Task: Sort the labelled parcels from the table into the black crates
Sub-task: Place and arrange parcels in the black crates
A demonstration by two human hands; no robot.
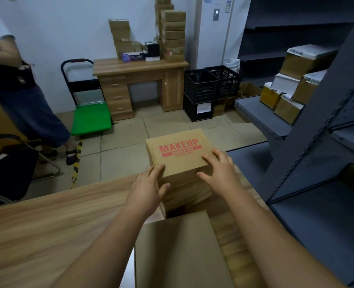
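A brown cardboard parcel (178,151) printed MAKEUP in red tops a stack of similar boxes (187,193) at the far edge of the wooden table (47,221). My left hand (149,185) grips its near left corner, fingers on the lid and thumb against the side. My right hand (217,169) lies on the near right part of the lid with fingers spread. Black plastic crates (211,88) stand stacked on the floor across the room, beside a wooden desk (140,84).
A large plain carton (178,252) sits on the table just in front of me. Grey metal shelving (317,142) with taped parcels (292,82) runs along the right. A green trolley (91,119) and a standing person (16,90) are at the left.
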